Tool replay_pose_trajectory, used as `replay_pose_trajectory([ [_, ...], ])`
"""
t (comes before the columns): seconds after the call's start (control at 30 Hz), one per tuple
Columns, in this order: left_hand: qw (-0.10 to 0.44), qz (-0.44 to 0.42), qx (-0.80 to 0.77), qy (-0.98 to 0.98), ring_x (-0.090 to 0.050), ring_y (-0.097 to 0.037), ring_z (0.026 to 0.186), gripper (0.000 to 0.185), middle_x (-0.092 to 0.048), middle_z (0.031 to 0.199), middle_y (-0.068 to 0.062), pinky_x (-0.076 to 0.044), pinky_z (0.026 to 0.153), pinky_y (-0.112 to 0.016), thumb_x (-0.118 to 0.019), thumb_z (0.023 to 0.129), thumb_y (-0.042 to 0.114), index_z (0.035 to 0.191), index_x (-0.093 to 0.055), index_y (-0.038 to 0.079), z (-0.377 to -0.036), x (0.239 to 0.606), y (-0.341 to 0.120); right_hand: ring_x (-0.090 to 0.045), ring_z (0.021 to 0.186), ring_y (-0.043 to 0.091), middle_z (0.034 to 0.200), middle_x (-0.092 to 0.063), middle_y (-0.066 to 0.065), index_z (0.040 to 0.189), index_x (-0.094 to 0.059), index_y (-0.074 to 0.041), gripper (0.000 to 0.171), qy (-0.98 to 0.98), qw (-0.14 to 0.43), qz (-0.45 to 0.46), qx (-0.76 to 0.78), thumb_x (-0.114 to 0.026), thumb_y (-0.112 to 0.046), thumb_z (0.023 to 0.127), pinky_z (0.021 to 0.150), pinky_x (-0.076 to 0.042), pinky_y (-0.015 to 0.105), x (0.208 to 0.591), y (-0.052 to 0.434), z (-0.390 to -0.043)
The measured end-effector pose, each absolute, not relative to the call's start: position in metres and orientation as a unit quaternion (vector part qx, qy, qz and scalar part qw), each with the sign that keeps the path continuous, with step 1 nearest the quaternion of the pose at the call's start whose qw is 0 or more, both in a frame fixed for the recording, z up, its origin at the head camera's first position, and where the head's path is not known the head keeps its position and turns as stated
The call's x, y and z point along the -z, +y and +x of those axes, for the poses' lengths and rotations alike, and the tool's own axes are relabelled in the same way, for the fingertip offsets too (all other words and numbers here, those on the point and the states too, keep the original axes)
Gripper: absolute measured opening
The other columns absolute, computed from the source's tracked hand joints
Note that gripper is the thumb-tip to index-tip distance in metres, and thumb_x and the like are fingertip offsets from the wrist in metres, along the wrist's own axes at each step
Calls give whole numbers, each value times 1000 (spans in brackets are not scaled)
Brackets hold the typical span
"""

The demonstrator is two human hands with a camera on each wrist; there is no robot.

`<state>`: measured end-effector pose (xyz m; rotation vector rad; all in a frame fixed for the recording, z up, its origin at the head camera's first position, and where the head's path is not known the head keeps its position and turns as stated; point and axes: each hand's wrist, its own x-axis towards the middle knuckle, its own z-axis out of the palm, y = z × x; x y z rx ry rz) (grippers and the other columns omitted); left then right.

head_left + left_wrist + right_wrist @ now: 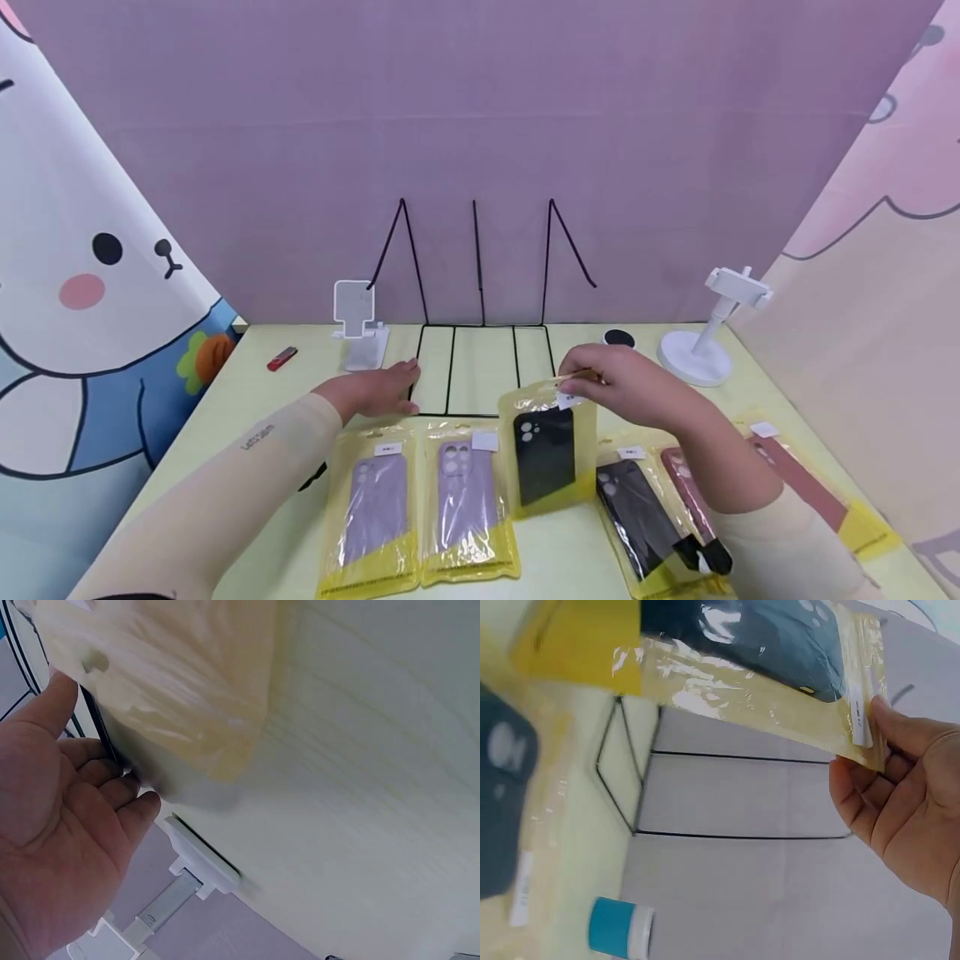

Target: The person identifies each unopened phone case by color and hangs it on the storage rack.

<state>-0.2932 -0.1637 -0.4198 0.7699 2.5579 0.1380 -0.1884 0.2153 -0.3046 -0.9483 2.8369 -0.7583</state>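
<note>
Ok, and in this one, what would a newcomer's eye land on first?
Probably the yellow packet with a dark phone case, pinched at its top by the right hand in front of the black wire rack. Next, perhaps, the large cartoon figure at far left, then the purple phone case just left of the held packet.

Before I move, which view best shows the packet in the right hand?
The head view: the packet shows almost whole, its top edge partly covered by the right hand. The right wrist view is closer, but the frame's edge crops it. I can't make it out in the left wrist view.
</note>
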Motion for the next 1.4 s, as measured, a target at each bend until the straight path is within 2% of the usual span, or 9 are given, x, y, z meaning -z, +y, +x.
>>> replay_pose_trajectory([
  [0.13,231,279,-46,931,-6,-36,152,85,-3,164,-20,-13,123,-49,-52,99,47,157,-10,1,-294,420,-164,-65,91,4,93,-66,-15,99,-65,-26,3,914,-15,-312,260,-63,-28,97,79,-56,32,291,223,-187],
  [0.47,224,275,-41,934,-7,-35,152,85,-4,164,-19,-14,123,-48,-52,98,49,157,-12,1,-298,425,-165,-52,70,11,83,-62,-5,99,-67,-18,9,910,-146,-291,258,-59,-22,100,61,-46,27,257,243,-196],
  [0.57,221,276,-42,934,-8,-35,152,84,-5,164,-19,-15,123,-49,-52,98,48,156,-13,1,-300,426,-165,-49,68,13,80,-60,-2,99,-67,-16,11,912,-169,-268,262,-58,-21,100,59,-43,27,249,245,-201],
  [0.7,223,275,-41,934,-7,-36,152,85,-5,164,-19,-15,123,-49,-53,98,48,157,-13,1,-301,426,-165,-49,70,16,82,-61,-1,101,-68,-15,14,919,-172,-233,268,-58,-25,100,60,-43,27,245,245,-207],
  [1.0,225,275,-44,933,-8,-37,151,85,-5,164,-20,-15,123,-50,-53,98,47,156,-13,0,-300,423,-164,-45,63,20,75,-55,7,103,-67,-18,24,923,-159,-195,289,-53,-37,101,56,-40,30,246,244,-224],
  [1.4,228,278,-45,932,-8,-37,151,84,-5,164,-20,-15,123,-50,-53,98,47,156,-14,0,-299,424,-163,-46,68,22,80,-56,7,106,-67,-16,28,924,-152,-172,305,-53,-40,100,57,-40,30,248,248,-230],
])
